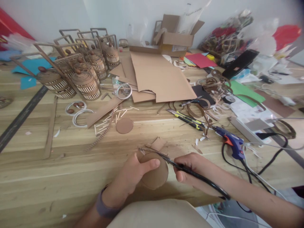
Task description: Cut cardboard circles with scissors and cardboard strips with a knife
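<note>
Her left hand [133, 177] grips a cardboard disc [154, 174] above the counter [59, 177]. The right hand [192, 171] clasps black-handled scissors [180, 167], blades at its edge.

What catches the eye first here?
Two hands at bottom centre: the left hand holds a cardboard disc, the right hand works black scissors at its edge. Behind, a cluster of slatted cardboard lanterns stands far left; a purple glue gun lies right.
</note>
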`<action>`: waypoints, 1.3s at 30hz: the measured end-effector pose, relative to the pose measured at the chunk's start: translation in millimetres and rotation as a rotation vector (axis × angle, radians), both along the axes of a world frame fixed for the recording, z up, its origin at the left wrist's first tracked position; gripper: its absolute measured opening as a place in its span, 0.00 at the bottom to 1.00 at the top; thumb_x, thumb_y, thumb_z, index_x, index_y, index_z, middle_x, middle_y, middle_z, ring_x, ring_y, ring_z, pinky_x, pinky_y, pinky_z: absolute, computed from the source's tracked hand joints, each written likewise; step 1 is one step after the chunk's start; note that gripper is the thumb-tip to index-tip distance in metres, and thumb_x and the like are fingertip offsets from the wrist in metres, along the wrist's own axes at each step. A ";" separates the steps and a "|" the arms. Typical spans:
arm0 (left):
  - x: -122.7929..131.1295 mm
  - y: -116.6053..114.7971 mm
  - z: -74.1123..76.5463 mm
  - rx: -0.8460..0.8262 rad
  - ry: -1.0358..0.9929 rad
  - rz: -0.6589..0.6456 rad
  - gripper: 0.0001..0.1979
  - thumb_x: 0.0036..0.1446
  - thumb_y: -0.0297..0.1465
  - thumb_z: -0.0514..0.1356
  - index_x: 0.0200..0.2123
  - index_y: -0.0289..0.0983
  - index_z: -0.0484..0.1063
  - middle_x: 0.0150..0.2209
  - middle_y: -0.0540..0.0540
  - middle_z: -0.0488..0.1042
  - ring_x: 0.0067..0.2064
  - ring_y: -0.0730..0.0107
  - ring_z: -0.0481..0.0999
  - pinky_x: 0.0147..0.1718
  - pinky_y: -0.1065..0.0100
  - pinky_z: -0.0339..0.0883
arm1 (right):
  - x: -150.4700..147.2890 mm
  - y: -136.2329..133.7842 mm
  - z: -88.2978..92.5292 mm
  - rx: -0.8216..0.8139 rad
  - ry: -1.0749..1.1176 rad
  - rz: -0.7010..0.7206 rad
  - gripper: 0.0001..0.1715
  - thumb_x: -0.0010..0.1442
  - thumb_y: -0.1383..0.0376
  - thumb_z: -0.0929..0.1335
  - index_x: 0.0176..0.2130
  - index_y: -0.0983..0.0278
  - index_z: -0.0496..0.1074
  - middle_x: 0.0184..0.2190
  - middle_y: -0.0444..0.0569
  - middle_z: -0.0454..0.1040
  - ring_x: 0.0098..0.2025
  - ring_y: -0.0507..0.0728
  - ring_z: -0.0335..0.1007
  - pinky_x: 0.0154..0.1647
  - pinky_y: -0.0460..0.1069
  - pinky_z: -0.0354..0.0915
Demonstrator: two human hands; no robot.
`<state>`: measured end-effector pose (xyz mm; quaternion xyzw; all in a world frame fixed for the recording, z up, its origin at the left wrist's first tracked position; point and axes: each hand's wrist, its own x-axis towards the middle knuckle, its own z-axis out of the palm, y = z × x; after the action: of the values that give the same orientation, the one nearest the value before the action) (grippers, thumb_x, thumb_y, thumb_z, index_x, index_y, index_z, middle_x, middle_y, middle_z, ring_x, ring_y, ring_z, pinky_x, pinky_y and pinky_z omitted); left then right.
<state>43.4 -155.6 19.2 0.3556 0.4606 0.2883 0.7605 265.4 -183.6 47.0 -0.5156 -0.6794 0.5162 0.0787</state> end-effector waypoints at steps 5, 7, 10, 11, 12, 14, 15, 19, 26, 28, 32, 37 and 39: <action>0.1 1.0 -1.1 0.018 -0.007 -0.009 0.23 0.46 0.35 0.72 0.48 0.40 0.80 0.52 0.44 0.82 0.59 0.46 0.76 0.59 0.52 0.66 | -0.2 -1.0 -3.6 0.019 -0.010 -0.031 0.42 0.59 0.28 0.59 0.22 0.62 0.57 0.20 0.38 0.50 0.24 0.50 0.45 0.21 0.46 0.44; 0.6 0.8 -0.4 0.011 -0.023 -0.011 0.25 0.46 0.35 0.72 0.50 0.41 0.79 0.54 0.44 0.81 0.59 0.46 0.75 0.59 0.52 0.66 | 0.6 -1.1 -6.1 0.015 -0.020 -0.034 0.41 0.59 0.29 0.59 0.22 0.62 0.57 0.20 0.38 0.50 0.23 0.50 0.45 0.21 0.46 0.44; 0.3 0.0 0.1 -0.019 -0.045 -0.018 0.28 0.45 0.35 0.73 0.51 0.40 0.78 0.56 0.43 0.80 0.60 0.46 0.75 0.57 0.52 0.68 | 2.5 -0.9 -9.1 0.000 -0.038 -0.020 0.41 0.58 0.29 0.60 0.21 0.61 0.57 0.20 0.38 0.49 0.23 0.49 0.44 0.21 0.46 0.43; -0.3 -0.1 -0.3 -0.032 -0.045 -0.018 0.28 0.44 0.35 0.73 0.52 0.40 0.77 0.56 0.42 0.79 0.59 0.46 0.75 0.57 0.52 0.68 | 3.1 -0.7 -9.5 0.001 -0.041 -0.016 0.41 0.58 0.29 0.61 0.21 0.61 0.57 0.19 0.38 0.48 0.23 0.49 0.44 0.20 0.46 0.42; -1.2 -0.1 -1.0 -0.046 -0.041 -0.020 0.29 0.44 0.36 0.74 0.52 0.39 0.77 0.56 0.41 0.79 0.59 0.45 0.75 0.56 0.51 0.68 | 3.6 -0.5 -9.5 0.002 -0.042 -0.014 0.41 0.57 0.29 0.61 0.20 0.61 0.57 0.19 0.37 0.48 0.22 0.49 0.44 0.20 0.46 0.42; -3.0 0.3 -2.9 -0.065 -0.029 -0.031 0.30 0.43 0.37 0.74 0.51 0.38 0.77 0.54 0.39 0.80 0.58 0.43 0.76 0.55 0.50 0.68 | 4.3 0.2 -8.1 0.006 -0.031 -0.009 0.40 0.58 0.31 0.62 0.21 0.62 0.58 0.18 0.38 0.50 0.22 0.50 0.46 0.20 0.45 0.43; -3.8 0.7 -3.7 -0.071 -0.025 -0.039 0.30 0.43 0.37 0.75 0.51 0.37 0.77 0.54 0.39 0.81 0.58 0.43 0.76 0.55 0.50 0.69 | 4.6 0.7 -6.8 0.004 -0.024 -0.005 0.39 0.58 0.32 0.63 0.21 0.62 0.59 0.18 0.38 0.52 0.23 0.50 0.47 0.20 0.45 0.44; -3.4 0.9 -2.1 -0.081 -0.025 -0.048 0.26 0.41 0.36 0.75 0.46 0.37 0.79 0.54 0.39 0.81 0.58 0.43 0.76 0.55 0.52 0.69 | 5.2 3.5 -0.2 -0.012 -0.009 0.033 0.35 0.58 0.36 0.68 0.23 0.63 0.64 0.19 0.40 0.58 0.23 0.50 0.53 0.22 0.45 0.49; 1.8 0.2 8.4 -0.098 -0.038 -0.044 0.29 0.43 0.33 0.73 0.52 0.39 0.77 0.56 0.43 0.79 0.60 0.45 0.75 0.58 0.53 0.66 | 5.9 6.4 2.7 -0.009 0.032 0.082 0.41 0.58 0.29 0.60 0.24 0.62 0.61 0.20 0.39 0.55 0.23 0.50 0.49 0.21 0.46 0.46; 1.3 0.7 7.6 -0.092 -0.036 -0.042 0.28 0.42 0.34 0.74 0.50 0.39 0.78 0.56 0.43 0.80 0.60 0.44 0.75 0.58 0.52 0.66 | 5.9 6.8 2.7 -0.029 0.037 0.089 0.43 0.56 0.26 0.59 0.24 0.62 0.60 0.20 0.39 0.54 0.23 0.50 0.49 0.20 0.46 0.46; 0.0 0.2 6.2 -0.084 -0.036 -0.035 0.24 0.41 0.34 0.74 0.45 0.39 0.79 0.56 0.43 0.80 0.59 0.44 0.75 0.58 0.52 0.66 | 4.5 7.7 4.9 -0.042 0.059 0.100 0.44 0.56 0.25 0.57 0.25 0.62 0.59 0.20 0.39 0.55 0.23 0.50 0.48 0.21 0.46 0.46; 0.9 -1.6 9.2 -0.138 -0.038 -0.024 0.25 0.41 0.34 0.74 0.46 0.39 0.79 0.53 0.43 0.82 0.59 0.44 0.75 0.57 0.52 0.68 | 2.0 7.9 8.6 -0.018 0.073 0.097 0.45 0.54 0.24 0.56 0.25 0.62 0.61 0.20 0.40 0.59 0.22 0.50 0.51 0.20 0.46 0.48; 1.5 -1.9 9.9 -0.132 -0.050 -0.021 0.26 0.41 0.34 0.74 0.47 0.40 0.79 0.52 0.43 0.82 0.59 0.44 0.75 0.57 0.52 0.68 | 1.3 7.6 9.0 -0.013 0.074 0.098 0.45 0.55 0.24 0.55 0.26 0.62 0.61 0.20 0.40 0.59 0.22 0.50 0.51 0.20 0.46 0.48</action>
<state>44.9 -157.6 29.2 0.3020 0.4558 0.2580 0.7965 266.7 -176.0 56.1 -0.4625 -0.6972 0.5426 0.0752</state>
